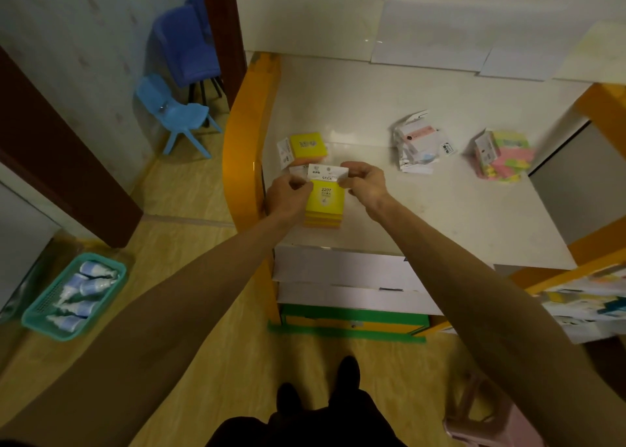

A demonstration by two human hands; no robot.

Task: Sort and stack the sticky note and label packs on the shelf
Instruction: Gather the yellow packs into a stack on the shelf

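Now: left hand (288, 194), right hand (367, 182) pinch yellow pack (326, 200) header, shelf (440, 209) 9 o'clock | pastel packs (504, 157) 2 o'clock | basket (111, 291): bottles (84, 294), floor 8 o'clock

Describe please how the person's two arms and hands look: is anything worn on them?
Both forearms are bare up to the frame's edge, with no sleeve in view. The left hand and the right hand carry no glove, and no watch, bracelet or ring can be seen on them. The light is dim, so very small details cannot be told.
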